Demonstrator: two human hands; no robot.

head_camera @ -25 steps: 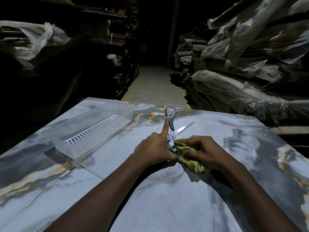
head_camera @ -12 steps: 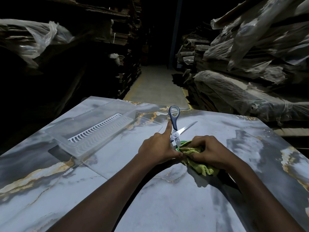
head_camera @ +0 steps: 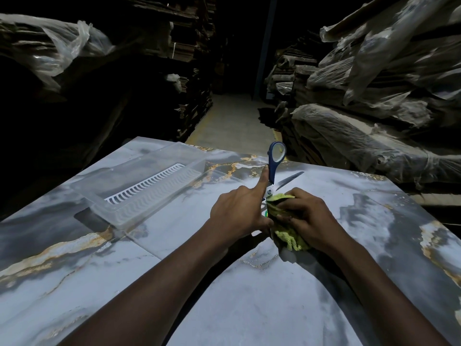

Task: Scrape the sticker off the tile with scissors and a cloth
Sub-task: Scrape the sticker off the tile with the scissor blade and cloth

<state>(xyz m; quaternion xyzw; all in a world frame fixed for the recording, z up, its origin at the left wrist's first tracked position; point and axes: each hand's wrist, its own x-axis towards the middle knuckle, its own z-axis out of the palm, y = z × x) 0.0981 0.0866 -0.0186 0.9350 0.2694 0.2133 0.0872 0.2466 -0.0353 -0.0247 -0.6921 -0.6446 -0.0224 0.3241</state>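
The marble tile (head_camera: pixel 249 300) has bare room near the person; its far edge meets a dark aisle (head_camera: pixel 232 116); a clear box (head_camera: pixel 124 211) on the left holds a white slotted tray (head_camera: pixel 147 185); the left hand (head_camera: pixel 238 212) grips the open scissors (head_camera: pixel 272 172) mid-tile; the right hand (head_camera: pixel 310 221) squeezes the cloth (head_camera: pixel 291 242) beside them; the green speck between may be the sticker (head_camera: pixel 267 214).

You are working in dim light: the glossy tile (head_camera: pixel 249 308) is the only bright area, palest toward its near edge. Your forearms (head_camera: pixel 154 283) throw soft dark shadows beneath them. The shelves (head_camera: pixel 149 71) go nearly black, the plastic wrap (head_camera: pixel 62 43) is smeared, and straight lines bow outward.
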